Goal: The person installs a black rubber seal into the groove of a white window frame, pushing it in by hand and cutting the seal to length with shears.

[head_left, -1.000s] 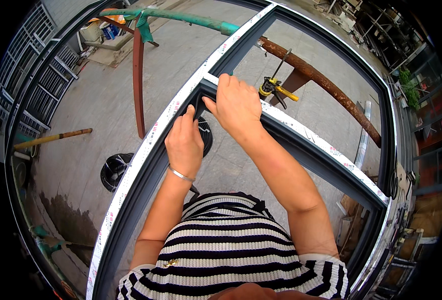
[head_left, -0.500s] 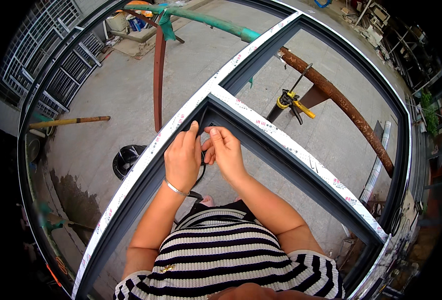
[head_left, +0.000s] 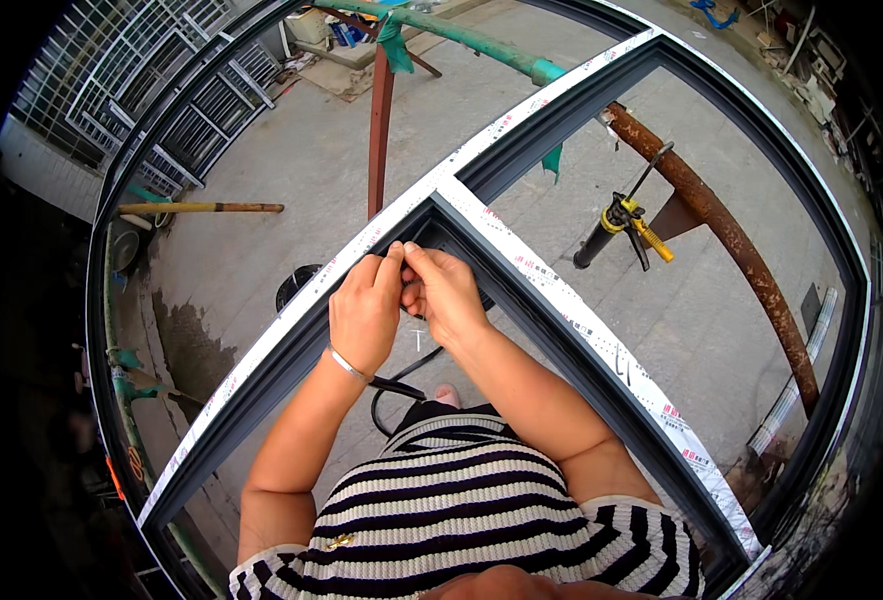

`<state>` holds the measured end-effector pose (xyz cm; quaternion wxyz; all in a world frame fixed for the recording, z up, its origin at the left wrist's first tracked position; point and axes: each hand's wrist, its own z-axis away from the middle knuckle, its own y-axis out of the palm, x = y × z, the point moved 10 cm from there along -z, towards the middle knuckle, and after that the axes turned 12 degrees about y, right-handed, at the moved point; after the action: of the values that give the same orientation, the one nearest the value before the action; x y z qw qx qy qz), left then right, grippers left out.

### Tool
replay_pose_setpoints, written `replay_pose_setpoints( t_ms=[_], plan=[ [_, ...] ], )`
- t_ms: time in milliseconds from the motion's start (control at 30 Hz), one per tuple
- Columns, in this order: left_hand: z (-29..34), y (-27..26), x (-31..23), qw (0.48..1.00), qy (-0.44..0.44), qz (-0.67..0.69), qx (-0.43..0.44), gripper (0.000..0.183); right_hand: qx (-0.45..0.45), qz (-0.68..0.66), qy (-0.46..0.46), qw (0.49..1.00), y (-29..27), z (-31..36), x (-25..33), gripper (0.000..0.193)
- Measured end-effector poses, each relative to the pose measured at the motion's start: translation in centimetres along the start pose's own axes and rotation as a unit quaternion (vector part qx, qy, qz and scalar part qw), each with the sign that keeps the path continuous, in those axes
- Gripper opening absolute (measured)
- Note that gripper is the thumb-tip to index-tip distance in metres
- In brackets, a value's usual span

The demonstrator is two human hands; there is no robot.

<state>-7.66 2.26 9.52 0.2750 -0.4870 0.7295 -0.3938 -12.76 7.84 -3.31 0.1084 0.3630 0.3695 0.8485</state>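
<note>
A large dark grey window frame (head_left: 602,345), its outer faces under white printed protective film, lies in front of me. My left hand (head_left: 365,310) and my right hand (head_left: 444,297) meet at the inner corner where a crossbar joins the long bar. The thumbs and fingers of both are pinched together, tips nearly touching at the groove. A black rubber strip (head_left: 398,387) hangs below them in a loop and runs up behind my right hand; the piece between my fingertips is mostly hidden. My left wrist wears a silver bracelet (head_left: 349,364).
A caulking gun with yellow handle (head_left: 622,228) hangs by its rod from a rusty pipe (head_left: 752,255) beneath the frame. A green pipe (head_left: 462,35) on a red-brown leg (head_left: 381,140) stands beyond. Metal grilles (head_left: 197,110) lean at far left; a black round object (head_left: 297,287) is half hidden.
My view has shifted, so the surroundings sit farther right. My right fingertips have closed in to meet the left ones at the frame's corner; both hands stay there.
</note>
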Motion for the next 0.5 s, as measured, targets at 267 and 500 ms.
replay_pose_setpoints(
  t_ms=[267, 500],
  plan=[
    [0.0, -0.4, -0.6, 0.997, 0.053, -0.039, -0.031, 0.039, -0.010, 0.020, -0.094, 0.995, 0.3, 0.1, 1.1, 0.024],
    [0.0, -0.4, -0.5, 0.997, 0.010, -0.073, -0.035, 0.037, -0.020, 0.186, -0.104, 0.977, 1.2, 0.9, 3.3, 0.031]
  ],
)
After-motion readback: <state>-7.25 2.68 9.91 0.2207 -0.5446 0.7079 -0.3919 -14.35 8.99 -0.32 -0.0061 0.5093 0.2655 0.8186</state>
